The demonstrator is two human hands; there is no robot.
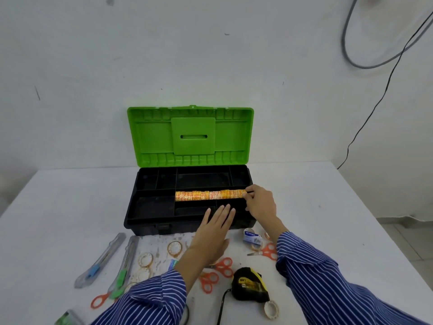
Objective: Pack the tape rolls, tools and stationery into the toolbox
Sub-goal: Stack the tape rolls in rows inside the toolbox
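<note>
Surface: a white table is standing against a pale wall, carrying the whole scene.
Toolbox: a black toolbox is sitting open, its green lid standing upright behind the tray.
Right hand: the right hand is pinching the right end of a stack of tape rolls with its fingertips.
Tape rolls: the orange-printed stack is lying sideways in a long middle compartment, stretching away to the left of the grip.
Left hand: the left hand is hovering flat, fingers spread straight, holding nothing, just nearer the viewer than the grip, over the box's front rim.
Loose items: a tape measure, orange scissors, two utility knives and loose clear tape rolls are lying on the table, all nearer the viewer than the grip.
</note>
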